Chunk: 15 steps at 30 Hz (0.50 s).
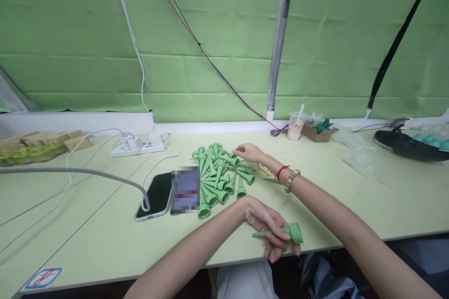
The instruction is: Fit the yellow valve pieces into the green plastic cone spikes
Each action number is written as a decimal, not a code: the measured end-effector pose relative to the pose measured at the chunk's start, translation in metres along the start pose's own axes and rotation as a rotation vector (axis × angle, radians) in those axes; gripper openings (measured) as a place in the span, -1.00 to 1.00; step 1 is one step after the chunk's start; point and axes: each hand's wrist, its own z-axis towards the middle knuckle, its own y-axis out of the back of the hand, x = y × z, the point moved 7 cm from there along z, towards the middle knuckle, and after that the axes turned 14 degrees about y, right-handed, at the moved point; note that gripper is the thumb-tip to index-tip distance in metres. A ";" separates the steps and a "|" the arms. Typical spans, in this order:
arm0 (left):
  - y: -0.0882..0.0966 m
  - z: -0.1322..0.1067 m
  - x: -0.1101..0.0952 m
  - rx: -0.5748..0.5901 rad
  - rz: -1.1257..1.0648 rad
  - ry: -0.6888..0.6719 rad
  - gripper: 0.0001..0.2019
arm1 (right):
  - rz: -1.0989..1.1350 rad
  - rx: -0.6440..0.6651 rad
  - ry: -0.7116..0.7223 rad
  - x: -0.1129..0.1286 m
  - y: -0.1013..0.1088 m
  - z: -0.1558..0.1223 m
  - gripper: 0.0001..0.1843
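A pile of green cone-shaped plastic spikes (217, 173) lies on the pale green table (105, 224). My right hand (249, 152) reaches across to the pile's far right side, fingers pinched on the end of one spike there. My left hand (268, 229) rests near the table's front edge, fingers closed on a single green spike (286, 231) that lies across them, wide end to the right. A red string and a bead bracelet (291, 180) circle my right wrist.
A dark phone (156, 195) on a white cable and a second phone lie left of the pile. A power strip (138, 145) sits behind them. A drink cup (296, 126), a small cardboard box (318, 131), plastic bags and a black tray (407, 145) stand at the back right.
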 end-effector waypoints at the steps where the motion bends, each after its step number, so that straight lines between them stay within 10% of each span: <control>1: 0.003 -0.004 -0.002 -0.050 -0.030 -0.046 -0.79 | 0.041 -0.056 -0.031 -0.014 0.008 -0.008 -0.61; 6: 0.021 -0.021 -0.007 -0.230 -0.251 -0.206 -0.64 | -0.032 -0.119 -0.179 -0.066 0.032 -0.059 -0.77; 15: 0.051 -0.049 -0.021 -0.488 -0.490 -0.602 -0.47 | -0.215 -0.071 -0.211 -0.071 0.014 -0.097 -0.68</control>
